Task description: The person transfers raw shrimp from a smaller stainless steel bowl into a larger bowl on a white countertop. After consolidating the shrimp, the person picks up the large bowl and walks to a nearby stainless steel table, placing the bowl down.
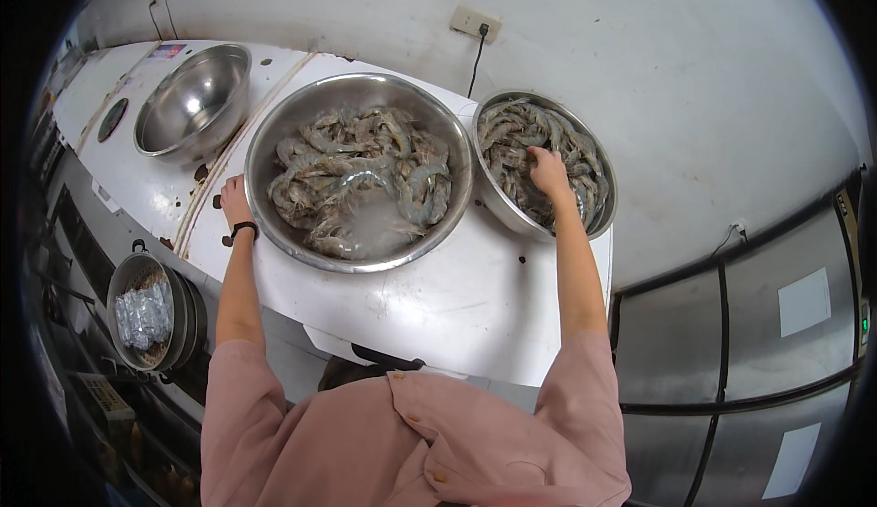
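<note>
Our left hand is at the edge of the big bowl in the upper middle, maybe to steady it, and our right hand, far apart, is among the shrimp in the smaller bowl, upper right, but we cannot tell if either grips.

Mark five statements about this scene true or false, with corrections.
1. The right hand reaches in among the shrimp in the right-hand bowl. True.
2. The left hand is inside the large bowl. False: it is outside, beside the left rim.
3. The dark wristband is worn on the right. False: it is on the left.
4. A black plug sits in the wall socket. True.
5. The round pot stands on the white worktop. False: it sits lower than the worktop.
</note>
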A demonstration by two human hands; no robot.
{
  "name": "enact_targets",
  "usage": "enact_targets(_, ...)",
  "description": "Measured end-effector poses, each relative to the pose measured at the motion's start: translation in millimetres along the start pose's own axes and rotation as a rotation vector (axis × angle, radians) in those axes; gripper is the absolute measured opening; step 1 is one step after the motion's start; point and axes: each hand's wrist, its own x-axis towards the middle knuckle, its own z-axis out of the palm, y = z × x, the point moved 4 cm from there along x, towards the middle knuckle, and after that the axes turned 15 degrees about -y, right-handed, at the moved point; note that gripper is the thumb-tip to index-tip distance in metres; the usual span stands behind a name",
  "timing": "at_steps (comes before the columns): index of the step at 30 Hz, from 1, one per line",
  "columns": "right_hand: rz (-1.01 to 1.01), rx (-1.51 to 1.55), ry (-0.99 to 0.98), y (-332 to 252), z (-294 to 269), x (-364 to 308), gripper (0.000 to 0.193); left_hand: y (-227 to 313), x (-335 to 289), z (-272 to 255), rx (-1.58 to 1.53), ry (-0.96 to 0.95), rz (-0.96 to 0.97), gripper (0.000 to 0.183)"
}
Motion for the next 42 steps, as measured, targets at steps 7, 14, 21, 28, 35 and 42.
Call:
enact_targets(7, 0.041, -0.283, -0.242, -27, -15, 4, 0.03, -4, 3, 1, -0.026, 0.008, 0.018, 0.033)
enact_targets(14, -0.194, 0.254, -0.21, -87, -99, -4, 0.029, 2, -1, -2, -0.016, 0.009, 0.018, 0.03)
enact_targets(21, -0.233, 0.426, 0.072, -26, -114, 55, 0.024, -11, 4, 9, -0.059, 0.054, 0.036, 0.031)
enact_targets(28, 0.453, -0.157, -0.428, 31, -10, 53, 0.038, -10, 4, 8, -0.029, 0.031, 0.061, 0.035)
enact_targets(35, 0.434, 0.078, -0.464, -7, -66, 35, 0.031, -6, 2, 1, -0.174, 0.014, 0.013, 0.036)
enact_targets(42, -0.237, 1.042, -0.311, -35, -120, 33, 0.039, -1, -1, -5, -0.126, 0.001, 0.048, 0.036)
